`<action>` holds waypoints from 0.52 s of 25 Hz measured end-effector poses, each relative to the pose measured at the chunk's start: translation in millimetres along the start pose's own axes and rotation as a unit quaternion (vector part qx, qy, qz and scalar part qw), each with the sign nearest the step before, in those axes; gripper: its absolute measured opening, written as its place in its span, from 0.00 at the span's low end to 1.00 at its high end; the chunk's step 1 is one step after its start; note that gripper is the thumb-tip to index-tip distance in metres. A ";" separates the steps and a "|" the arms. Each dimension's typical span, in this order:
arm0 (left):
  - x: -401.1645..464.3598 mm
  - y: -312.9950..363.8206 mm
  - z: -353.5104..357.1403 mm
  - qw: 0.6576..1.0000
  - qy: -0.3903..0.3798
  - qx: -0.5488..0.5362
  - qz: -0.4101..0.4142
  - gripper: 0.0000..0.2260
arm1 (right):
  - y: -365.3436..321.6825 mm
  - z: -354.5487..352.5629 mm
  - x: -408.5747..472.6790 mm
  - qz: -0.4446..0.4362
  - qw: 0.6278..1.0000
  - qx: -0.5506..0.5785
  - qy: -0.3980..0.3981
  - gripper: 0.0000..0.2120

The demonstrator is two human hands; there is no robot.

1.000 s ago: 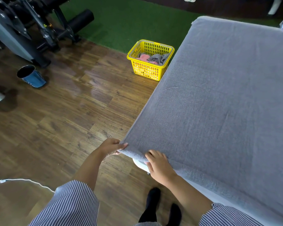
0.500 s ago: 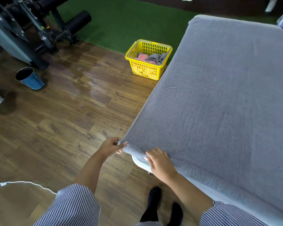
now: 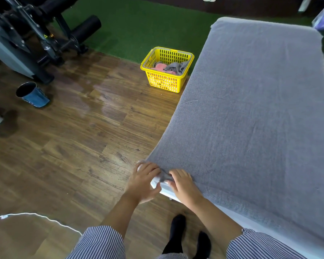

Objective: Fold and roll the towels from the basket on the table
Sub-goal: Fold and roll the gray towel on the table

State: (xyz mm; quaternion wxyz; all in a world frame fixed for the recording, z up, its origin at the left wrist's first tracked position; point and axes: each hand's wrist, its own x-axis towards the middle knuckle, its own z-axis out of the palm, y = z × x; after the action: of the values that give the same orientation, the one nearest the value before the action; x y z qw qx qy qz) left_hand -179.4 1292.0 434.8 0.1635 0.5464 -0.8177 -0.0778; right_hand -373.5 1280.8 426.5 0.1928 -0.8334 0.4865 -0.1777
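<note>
Grey terry towel (image 3: 251, 113) lies spread flat over the whole top of the white table (image 3: 230, 209), covering it edge to edge. Its near-left corner is bunched at the table's near-left corner. Left hand (image 3: 143, 181) sits on that corner, fingers curled over the bunched cloth, thumb under the table edge. Right hand (image 3: 182, 183) is just beside it on the near edge, fingers curled and pinching the same bunch. Both hands nearly touch. Yellow plastic slotted basket (image 3: 166, 71) stands on the wood-plank floor (image 3: 79, 146), just beside the table's left edge toward its far end, holding pink and grey cloths (image 3: 169, 67). Blue cup (image 3: 32, 94) stands on the floor, far left.
</note>
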 end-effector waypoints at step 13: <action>12.7 -9.3 18.7 0.993 -0.050 0.097 0.051 0.31 | 152.4 -118.6 -237.3 0.171 0.965 -0.196 -0.011 0.44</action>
State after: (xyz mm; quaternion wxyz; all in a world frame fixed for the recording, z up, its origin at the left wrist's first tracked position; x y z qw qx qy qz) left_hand -182.4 1275.7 416.8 0.0728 0.5126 -0.8554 -0.0166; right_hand -654.0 1403.0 427.7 0.0586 -0.7610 0.6452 -0.0339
